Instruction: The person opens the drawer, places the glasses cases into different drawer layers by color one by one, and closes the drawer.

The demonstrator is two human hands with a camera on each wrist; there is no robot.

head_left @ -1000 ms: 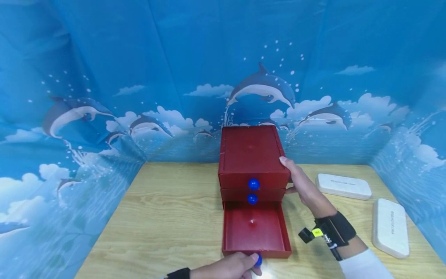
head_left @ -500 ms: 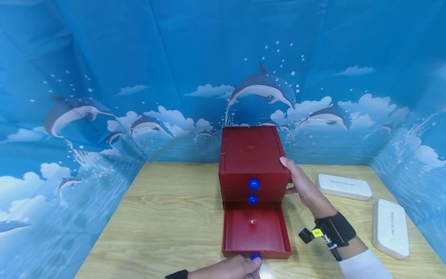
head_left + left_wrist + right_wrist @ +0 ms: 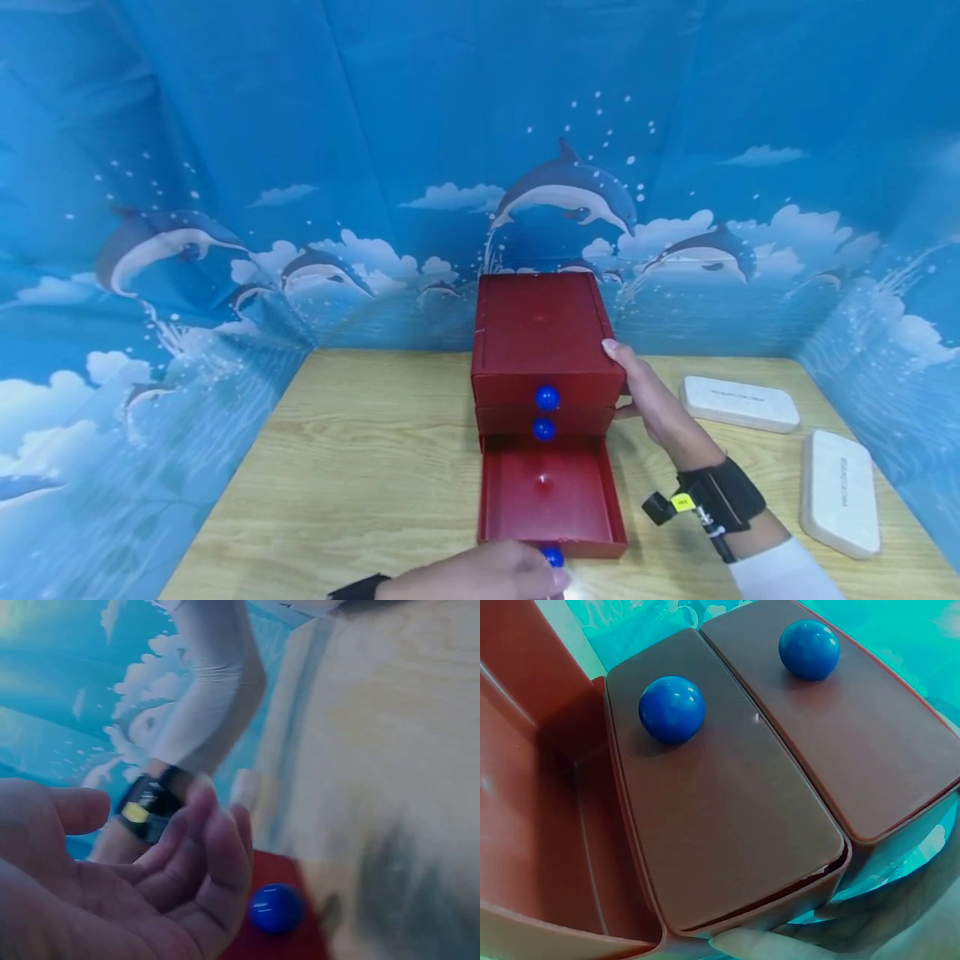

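Observation:
A red cabinet [image 3: 543,325] of three stacked drawers stands on the table, each drawer with a round blue knob. Its bottom drawer [image 3: 551,500] is pulled out, with nothing lying in it; the upper two are closed. My left hand [image 3: 487,571] is at the front of that drawer, beside its blue knob [image 3: 276,907]. In the left wrist view the fingers are loosely bent, apart from the knob, and hold nothing. My right hand [image 3: 645,392] holds the cabinet's right side, thumb on the top edge and fingers lower down the side.
Two white oblong cases lie at the right of the table: one case [image 3: 738,403] behind, another case [image 3: 840,493] nearer the front. A blue dolphin-printed curtain [image 3: 420,100] surrounds the wooden table [image 3: 360,467] at the back and sides.
My left hand has let go of the bottom drawer's knob, its fingers shifting off it. The drawer stays pulled out. The right hand and the cabinet stay in place.

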